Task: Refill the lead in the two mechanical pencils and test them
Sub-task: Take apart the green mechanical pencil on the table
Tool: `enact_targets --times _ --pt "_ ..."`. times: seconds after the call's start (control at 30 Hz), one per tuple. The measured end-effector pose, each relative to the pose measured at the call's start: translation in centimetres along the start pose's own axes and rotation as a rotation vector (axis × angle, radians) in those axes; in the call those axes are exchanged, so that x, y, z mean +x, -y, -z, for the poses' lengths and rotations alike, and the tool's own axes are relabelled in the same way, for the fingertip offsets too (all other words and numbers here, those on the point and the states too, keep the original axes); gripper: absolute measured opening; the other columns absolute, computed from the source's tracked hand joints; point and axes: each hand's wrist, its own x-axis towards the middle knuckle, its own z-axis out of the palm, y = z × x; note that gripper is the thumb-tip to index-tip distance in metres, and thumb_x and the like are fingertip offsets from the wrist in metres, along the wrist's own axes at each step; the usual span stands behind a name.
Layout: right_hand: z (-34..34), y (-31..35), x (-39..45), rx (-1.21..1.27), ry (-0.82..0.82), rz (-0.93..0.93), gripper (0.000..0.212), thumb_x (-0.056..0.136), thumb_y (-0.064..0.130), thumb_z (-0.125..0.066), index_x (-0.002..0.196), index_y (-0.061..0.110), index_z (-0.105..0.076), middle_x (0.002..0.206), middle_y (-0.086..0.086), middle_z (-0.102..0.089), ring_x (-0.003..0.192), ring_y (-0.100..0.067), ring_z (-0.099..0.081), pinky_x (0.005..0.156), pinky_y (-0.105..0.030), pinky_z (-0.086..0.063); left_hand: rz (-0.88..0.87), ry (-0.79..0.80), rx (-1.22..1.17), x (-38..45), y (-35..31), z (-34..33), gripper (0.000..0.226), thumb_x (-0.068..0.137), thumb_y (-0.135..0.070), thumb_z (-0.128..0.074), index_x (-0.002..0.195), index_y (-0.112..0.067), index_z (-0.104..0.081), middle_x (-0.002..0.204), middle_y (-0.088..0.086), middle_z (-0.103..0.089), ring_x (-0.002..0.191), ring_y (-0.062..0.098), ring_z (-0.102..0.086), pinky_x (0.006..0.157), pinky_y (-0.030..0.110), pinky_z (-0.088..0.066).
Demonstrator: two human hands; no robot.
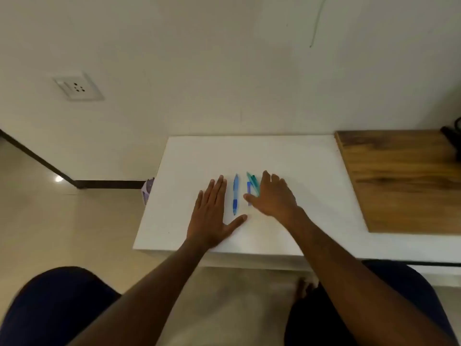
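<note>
Nearest, at centre frame, the left hand is laid flat on the smooth white worktop, fingers straight. Just right of it a slim blue pencil is seen lying lengthwise. The right hand, fingers spread, is rested over a teal pencil and a small purple lead case. Farther right, a wood-grain board is seen beside open white surface.

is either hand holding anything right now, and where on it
Nothing is clearly held. The left hand lies flat on the white table beside the blue pencil; the right hand covers the teal pencil.
</note>
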Motion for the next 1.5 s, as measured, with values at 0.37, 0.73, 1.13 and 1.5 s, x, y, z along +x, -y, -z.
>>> enact_targets --times 0.37,0.73,1.13,1.5 --pt "2.2 -4.0 0.7 -0.127 0.125 0.253 0.058 0.108 0.025 -0.056 0.161 0.033 -0.034 0.145 -0.014 -0.051 0.129 -0.029 -0.056 0.101 -0.037 -0.055 -0.449 0.040 0.024 -0.6 0.1 0.5 0.067 0.111 -0.060 -0.039 0.170 -0.035 -0.020 0.179 -0.013 -0.012 0.167 0.013 -0.008 0.133 0.047 -0.023" --pt "-0.5 -3.2 2.4 -0.149 0.040 0.278 0.062 0.104 0.027 -0.063 0.158 0.041 -0.036 0.135 -0.007 -0.045 0.113 -0.023 -0.051 0.086 -0.033 -0.059 -0.280 0.112 -0.112 0.2 -0.5 1.2 0.075 0.107 -0.065 -0.036 0.165 -0.018 -0.038 0.175 -0.004 -0.029 0.164 0.013 -0.022 0.131 0.044 -0.030" --pt "-2.1 -1.3 1.3 0.033 -0.072 0.335 0.037 0.102 0.019 -0.067 0.140 0.019 -0.066 0.128 -0.003 -0.056 0.108 -0.015 -0.059 0.094 -0.017 -0.047 -0.131 0.125 -0.178 0.2 0.0 0.6 0.074 0.106 -0.050 -0.055 0.164 -0.010 -0.035 0.174 0.004 -0.031 0.160 0.018 -0.032 0.126 0.024 -0.018" --pt "-2.0 -0.3 1.4 0.286 -0.064 0.200 0.030 0.095 0.026 -0.078 0.124 0.022 -0.074 0.105 0.001 -0.068 0.084 -0.010 -0.061 0.091 -0.018 -0.053 -0.190 0.199 0.001 4.8 0.8 5.0 0.047 0.104 -0.038 -0.065 0.146 -0.019 -0.056 0.157 -0.001 -0.054 0.135 0.016 -0.060 0.112 0.028 -0.047"
